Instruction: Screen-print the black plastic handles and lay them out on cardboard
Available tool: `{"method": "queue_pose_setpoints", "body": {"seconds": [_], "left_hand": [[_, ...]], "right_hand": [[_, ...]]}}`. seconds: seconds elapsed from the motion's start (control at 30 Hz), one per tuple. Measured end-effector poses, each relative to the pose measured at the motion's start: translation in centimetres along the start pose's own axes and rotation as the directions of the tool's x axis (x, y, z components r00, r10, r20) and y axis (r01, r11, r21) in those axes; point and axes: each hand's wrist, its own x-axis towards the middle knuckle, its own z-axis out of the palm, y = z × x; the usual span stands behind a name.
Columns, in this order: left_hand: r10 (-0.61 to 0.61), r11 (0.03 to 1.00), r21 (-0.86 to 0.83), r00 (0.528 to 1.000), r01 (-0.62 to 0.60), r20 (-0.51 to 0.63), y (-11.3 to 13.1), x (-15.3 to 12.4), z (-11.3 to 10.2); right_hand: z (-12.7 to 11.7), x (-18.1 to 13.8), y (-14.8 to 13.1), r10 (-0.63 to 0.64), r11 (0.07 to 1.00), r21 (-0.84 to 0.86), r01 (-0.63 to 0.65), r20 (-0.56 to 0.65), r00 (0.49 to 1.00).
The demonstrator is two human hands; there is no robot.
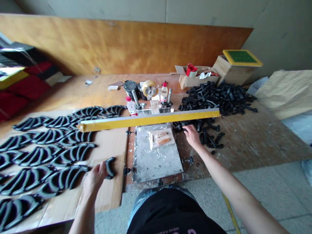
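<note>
My left hand (94,177) is closed on one end of a curved black handle (110,168) over the cardboard on the left. To its left, rows of similar curved black handles (70,178) lie on the cardboard sheet (109,195). My right hand (192,136) reaches to the right of the metal base plate (156,165), its fingers pinched around a black handle (184,129) among loose ones. On the plate sits a small orange-and-clear fixture (162,139). A yellow-edged frame (151,122) spans above it, seen edge-on.
A big heap of black handles (207,97) lies at the back right, beside an open cardboard box (188,81). Bottles with red caps (164,92), a tape roll (149,88) and a dark tub (130,88) stand behind the frame. Clamps (130,170) jut out from the plate's left edge.
</note>
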Motion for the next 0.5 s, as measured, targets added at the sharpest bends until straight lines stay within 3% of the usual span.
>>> {"method": "queue_pose_setpoints", "body": {"seconds": [0.07,0.13,0.2,0.3,0.4,0.5], "left_hand": [[0.024,0.968,-0.249,0.999,-0.029,-0.025,4.6,-0.6,-0.6],[0.145,0.859,-0.477,0.982,-0.186,-0.121,9.9,-1.3,-1.3],[0.261,0.703,-0.629,0.943,-0.332,-0.206,15.1,-1.9,-2.2],[0.346,0.51,-0.753,0.901,-0.416,-0.264,20.5,-2.6,-3.2],[0.374,0.484,-0.778,0.898,-0.401,-0.23,22.2,-3.3,-3.5],[0.36,0.524,-0.762,0.91,-0.38,-0.206,20.7,-4.4,-3.3]], "right_hand": [[1.1,-0.1,-3.6,-0.27,0.961,0.091,0.26,0.131,0.954],[2.0,0.1,-6.8,-0.432,0.902,0.134,0.411,0.24,0.869],[2.6,0.5,-8.9,-0.498,0.866,0.127,0.485,0.316,0.807],[3.1,0.8,-10.2,-0.477,0.87,0.061,0.49,0.359,0.802],[3.3,0.2,-10.3,-0.438,0.89,0.042,0.455,0.357,0.825],[2.8,-0.3,-9.1,-0.399,0.912,0.203,0.355,0.252,0.882]]}}
